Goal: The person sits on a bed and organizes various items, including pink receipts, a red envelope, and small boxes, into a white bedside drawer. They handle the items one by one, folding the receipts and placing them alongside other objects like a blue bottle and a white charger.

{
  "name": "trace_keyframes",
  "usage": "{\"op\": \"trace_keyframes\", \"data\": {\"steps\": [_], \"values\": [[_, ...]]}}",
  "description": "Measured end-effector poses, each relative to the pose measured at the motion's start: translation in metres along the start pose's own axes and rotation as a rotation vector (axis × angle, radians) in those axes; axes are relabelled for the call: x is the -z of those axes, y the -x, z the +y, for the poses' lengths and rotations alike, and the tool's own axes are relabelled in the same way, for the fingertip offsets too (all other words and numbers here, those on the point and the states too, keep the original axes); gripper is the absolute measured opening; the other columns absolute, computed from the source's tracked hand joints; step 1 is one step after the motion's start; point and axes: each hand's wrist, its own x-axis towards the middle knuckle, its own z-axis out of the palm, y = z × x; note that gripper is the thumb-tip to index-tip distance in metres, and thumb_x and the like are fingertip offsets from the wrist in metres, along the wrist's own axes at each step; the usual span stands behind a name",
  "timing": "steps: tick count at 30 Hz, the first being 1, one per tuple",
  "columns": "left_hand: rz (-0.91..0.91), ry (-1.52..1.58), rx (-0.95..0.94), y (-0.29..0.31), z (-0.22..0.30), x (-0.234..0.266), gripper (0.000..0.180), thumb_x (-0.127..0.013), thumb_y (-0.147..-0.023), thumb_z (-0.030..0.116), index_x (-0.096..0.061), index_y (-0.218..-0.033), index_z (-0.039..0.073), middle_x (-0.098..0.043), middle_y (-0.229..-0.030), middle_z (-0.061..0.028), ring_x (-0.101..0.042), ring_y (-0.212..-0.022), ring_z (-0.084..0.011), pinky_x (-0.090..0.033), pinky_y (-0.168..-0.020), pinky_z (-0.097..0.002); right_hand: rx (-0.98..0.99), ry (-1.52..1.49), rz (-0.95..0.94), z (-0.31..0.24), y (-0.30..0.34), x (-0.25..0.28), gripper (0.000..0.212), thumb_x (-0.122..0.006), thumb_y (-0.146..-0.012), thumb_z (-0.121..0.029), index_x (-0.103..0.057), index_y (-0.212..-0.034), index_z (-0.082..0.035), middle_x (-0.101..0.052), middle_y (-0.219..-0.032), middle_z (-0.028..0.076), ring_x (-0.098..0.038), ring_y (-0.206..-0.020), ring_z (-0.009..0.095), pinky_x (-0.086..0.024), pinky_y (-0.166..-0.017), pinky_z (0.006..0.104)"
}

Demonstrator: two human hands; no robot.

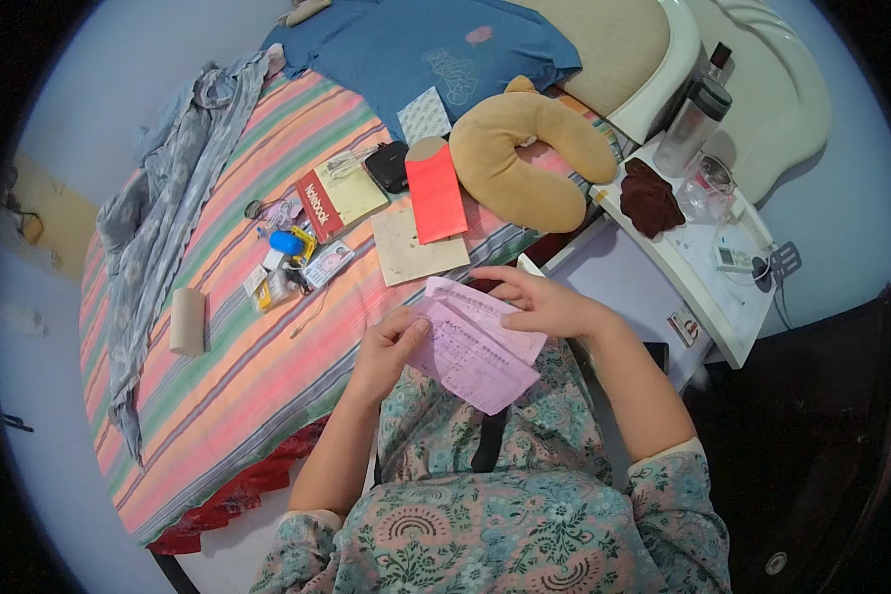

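Carries on the striped bed (238,386) a notebook (320,206); right of it, a beige sheet (416,263) and neck pillow (487,153); left of it, a grey cloth (168,213); beyond it, a blue cloth (396,64).

Thin, creased pink paper (470,364) bearing dark print slants between the left hand (390,346) and right hand (544,301), its overlapping layers spread, left edge under the left thumb.

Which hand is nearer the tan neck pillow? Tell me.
Right. The right hand, at the pink paper, is below the neck pillow in the picture; the left hand is farther off, lower and to the left.
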Motion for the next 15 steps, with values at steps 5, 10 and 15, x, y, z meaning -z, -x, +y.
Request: {"op": "trace_keyframes", "data": {"steps": [5, 10, 15], "values": [[0.046, 0.077, 0.028, 0.000, 0.003, -0.003, 0.023, -0.055, -0.088, 0.020, -0.063, -0.093, -0.001, -0.056, -0.086, 0.0020, -0.050, -0.077, -0.0067, -0.040, -0.070, -0.0220, 0.011, -0.089, 0.148, 0.014, 0.024, 0.005, 0.067, -0.055, -0.078, 0.003, -0.026, -0.138, -0.007, -0.053, -0.116, 0.015, -0.052, -0.104, 0.017, -0.043, -0.087, 0.0290], [0.042, 0.116, 0.032, -0.002, -0.008, -0.002, 0.025, -0.055, -0.089, 0.021, -0.062, -0.097, -0.001, -0.058, -0.089, 0.0017, -0.051, -0.079, -0.0064, -0.040, -0.073, -0.0217, 0.026, -0.194, 0.272, 0.028, 0.029, -0.005, 0.068, -0.054, -0.077, 0.006, -0.025, -0.138, -0.006, -0.053, -0.115, 0.015, -0.055, -0.099, 0.016, -0.045, -0.084, 0.0271], [0.035, 0.087, 0.039, 0.001, -0.003, -0.001, 0.027, -0.055, -0.089, 0.024, -0.062, -0.101, 0.000, -0.059, -0.090, 0.0009, -0.052, -0.080, -0.0066, -0.041, -0.073, -0.0221, 0.149, -0.150, 0.420, 0.029, 0.027, -0.005, 0.054, -0.054, -0.077, 0.007, -0.036, -0.128, -0.002, -0.054, -0.107, 0.010, -0.055, -0.094, 0.014, -0.045, -0.081, 0.0254]]}}
